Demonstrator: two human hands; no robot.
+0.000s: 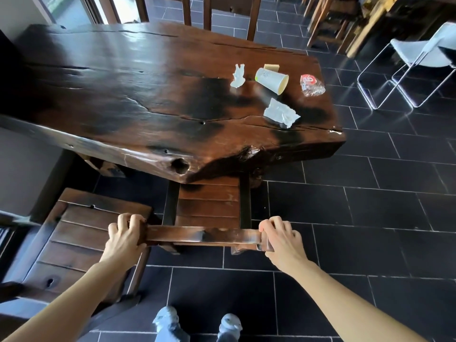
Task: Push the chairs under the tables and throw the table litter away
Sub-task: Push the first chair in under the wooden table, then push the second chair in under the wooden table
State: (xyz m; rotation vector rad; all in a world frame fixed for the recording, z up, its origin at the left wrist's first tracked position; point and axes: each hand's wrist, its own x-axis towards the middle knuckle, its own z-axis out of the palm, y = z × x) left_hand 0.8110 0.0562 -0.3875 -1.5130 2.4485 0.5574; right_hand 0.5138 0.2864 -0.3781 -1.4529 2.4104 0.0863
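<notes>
floor (370, 213): dark slate tiles, pale grout | wall (22, 174): grey, left | window (71, 8): top left, bright daylight | white wire-frame chair (424, 53): far right | wooden furniture (345, 18): stacked top right

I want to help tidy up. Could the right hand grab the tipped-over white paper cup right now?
Probably not yet. The right hand is gripping the dark wooden chair's top rail, and the tipped-over white paper cup lies far across the wooden table. Nothing blocks it otherwise.

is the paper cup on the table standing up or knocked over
Knocked over: the paper cup lies on its side on the table, open mouth facing right.
</notes>
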